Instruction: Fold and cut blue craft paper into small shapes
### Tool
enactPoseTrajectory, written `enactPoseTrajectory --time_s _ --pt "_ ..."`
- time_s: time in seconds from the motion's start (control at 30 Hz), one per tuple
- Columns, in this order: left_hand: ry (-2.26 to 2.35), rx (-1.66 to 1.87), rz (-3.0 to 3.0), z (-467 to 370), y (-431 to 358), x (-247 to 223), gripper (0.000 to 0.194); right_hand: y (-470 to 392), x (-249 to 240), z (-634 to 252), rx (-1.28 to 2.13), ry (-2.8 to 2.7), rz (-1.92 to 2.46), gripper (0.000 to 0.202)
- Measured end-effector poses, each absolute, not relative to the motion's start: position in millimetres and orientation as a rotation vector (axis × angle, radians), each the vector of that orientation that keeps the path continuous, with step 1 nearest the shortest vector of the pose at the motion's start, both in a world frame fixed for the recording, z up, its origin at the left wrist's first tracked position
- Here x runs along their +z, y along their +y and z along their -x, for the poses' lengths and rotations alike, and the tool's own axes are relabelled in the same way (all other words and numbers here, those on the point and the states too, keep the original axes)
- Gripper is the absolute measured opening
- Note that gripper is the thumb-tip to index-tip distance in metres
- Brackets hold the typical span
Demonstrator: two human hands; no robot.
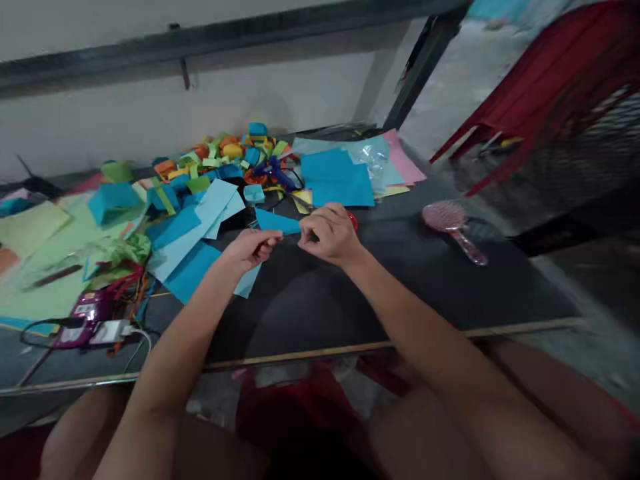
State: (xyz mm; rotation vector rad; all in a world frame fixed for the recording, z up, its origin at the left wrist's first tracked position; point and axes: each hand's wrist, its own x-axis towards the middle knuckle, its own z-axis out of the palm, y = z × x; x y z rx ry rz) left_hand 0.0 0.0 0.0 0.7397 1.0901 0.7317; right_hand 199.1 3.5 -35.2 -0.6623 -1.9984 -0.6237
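Above the middle of the black table (310,313), my two hands face each other a short way apart. My left hand (254,247) is closed in a pinch, thumb against forefinger; whatever it holds is too small to make out. Curled fingers close my right hand (333,233), and a tiny yellowish spot shows inside the curl, too blurred to name. Just behind both hands is a pointed piece of blue paper (275,221). A red object (353,221) peeks out from behind my right hand, mostly hidden. Blue paper sheets (193,267) spread beside my left forearm.
Small folded paper pieces (233,151) in several colours are heaped at the back, beside a blue glue gun (280,175). Blue sheets (340,180) lie back right, a pink hairbrush (450,227) at right. A purple power strip (87,317) with cables sits left; a red chair (550,80) stands beyond.
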Motion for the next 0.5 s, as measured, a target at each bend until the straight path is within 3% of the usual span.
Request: enactPoseTrajectory --time_s 0.5 --pt "1.089 0.794 -0.728 22.0 10.1 1.3 0.016 14.1 -39.5 -218.8 -0.674 -1.751 0.953 0.027"
